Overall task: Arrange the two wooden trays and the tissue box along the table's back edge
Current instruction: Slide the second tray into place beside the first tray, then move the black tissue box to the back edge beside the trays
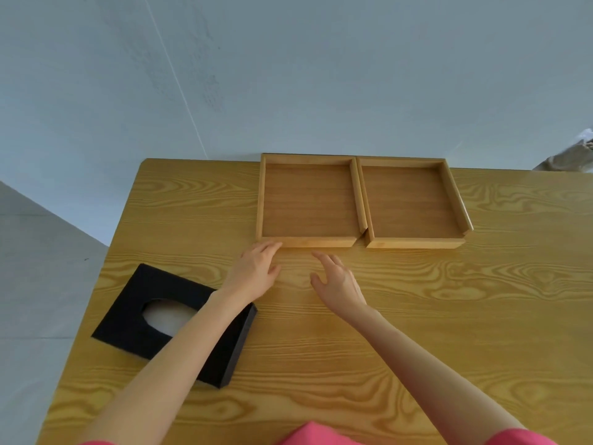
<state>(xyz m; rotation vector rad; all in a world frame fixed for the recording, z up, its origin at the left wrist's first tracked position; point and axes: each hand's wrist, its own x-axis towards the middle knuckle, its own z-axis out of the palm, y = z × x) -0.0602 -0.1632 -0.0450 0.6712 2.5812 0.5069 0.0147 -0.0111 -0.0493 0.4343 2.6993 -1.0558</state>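
Two shallow wooden trays stand side by side against the table's back edge, the left tray (308, 200) touching the right tray (414, 200). A black tissue box (144, 303) with a white tissue in its oval opening lies near the table's left edge, turned at an angle, partly under my left forearm. My left hand (256, 271) hovers just in front of the left tray's front left corner, fingers apart, fingertips close to its rim. My right hand (337, 281) hangs open over bare table in front of the left tray, holding nothing.
The wooden table (417, 316) stands against a pale wall. Its left edge drops to a grey floor. A crumpled light object (574, 155) shows beyond the back right corner.
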